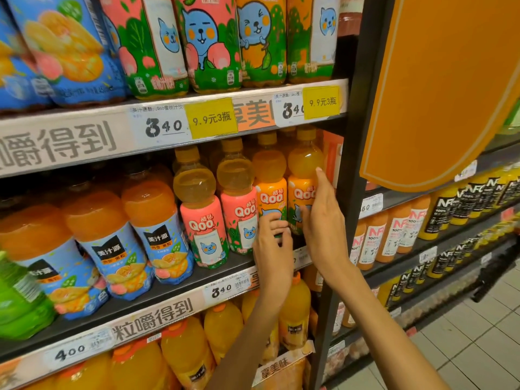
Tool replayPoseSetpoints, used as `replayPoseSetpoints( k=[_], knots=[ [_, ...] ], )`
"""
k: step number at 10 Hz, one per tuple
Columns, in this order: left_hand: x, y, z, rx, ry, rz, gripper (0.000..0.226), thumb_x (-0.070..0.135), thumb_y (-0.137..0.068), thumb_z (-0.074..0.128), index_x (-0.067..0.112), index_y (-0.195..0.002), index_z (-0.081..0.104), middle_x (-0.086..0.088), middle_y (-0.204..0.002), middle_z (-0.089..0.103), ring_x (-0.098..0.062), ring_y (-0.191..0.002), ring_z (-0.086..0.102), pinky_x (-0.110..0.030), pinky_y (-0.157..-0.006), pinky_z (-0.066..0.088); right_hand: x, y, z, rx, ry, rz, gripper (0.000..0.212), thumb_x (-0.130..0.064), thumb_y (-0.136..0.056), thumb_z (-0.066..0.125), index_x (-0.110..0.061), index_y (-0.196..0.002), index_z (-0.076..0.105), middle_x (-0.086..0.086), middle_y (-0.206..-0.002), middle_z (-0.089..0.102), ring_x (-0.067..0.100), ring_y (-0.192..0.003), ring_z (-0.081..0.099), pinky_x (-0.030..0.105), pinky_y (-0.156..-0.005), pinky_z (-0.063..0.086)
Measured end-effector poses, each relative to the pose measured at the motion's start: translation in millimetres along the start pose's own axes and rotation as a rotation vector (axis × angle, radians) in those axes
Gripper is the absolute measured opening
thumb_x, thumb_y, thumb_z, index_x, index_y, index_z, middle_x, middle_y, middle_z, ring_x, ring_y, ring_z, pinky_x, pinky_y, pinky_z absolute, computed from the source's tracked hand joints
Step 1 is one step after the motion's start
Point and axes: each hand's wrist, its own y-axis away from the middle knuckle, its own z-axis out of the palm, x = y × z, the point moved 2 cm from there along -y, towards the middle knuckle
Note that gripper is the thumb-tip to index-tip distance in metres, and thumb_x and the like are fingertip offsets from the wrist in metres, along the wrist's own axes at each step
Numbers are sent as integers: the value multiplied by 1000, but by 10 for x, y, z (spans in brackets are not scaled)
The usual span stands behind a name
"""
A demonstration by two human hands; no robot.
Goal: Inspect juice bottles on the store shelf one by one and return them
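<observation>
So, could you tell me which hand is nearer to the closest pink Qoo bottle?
Left. The left hand is on the orange Qoo bottle near the pink Qoo bottle; the right hand rests one bottle farther right.

Both forearms are bare, no sleeves, the hands (298, 235) ungloved.

Bright even light, soft focus, edges bowed, blurred

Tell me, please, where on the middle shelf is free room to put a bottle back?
Almost none shows. The middle shelf is packed front to back, blue-label bottles through the orange Qoo bottles. Only its bare front lip under the pink Qoo bottles is free, too narrow.
</observation>
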Motion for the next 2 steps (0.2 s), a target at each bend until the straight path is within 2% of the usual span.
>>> replayPoseSetpoints(
  k=[1,2],
  knots=[
    [46,-2,-92,-55,-3,-21,28,0,-92,54,8,-119,53,-7,-109,63,-9,-91,59,-7,-69,46,-105,-18,-113,-81,-76,47,71,5,-91,56,-5,-151,19,17,-154,29,33,-139,36,47,-109,38],
    [113,5,-245,-46,7,-44,29,0,-93,51,8,-120,56,-3,-116,61,-7,-97,57,0,-68,42,-121,84,-249,-91,-150,84,63,1,-95,53,-6,-150,24,14,-152,35,29,-137,38,42,-109,39]
  ],
)
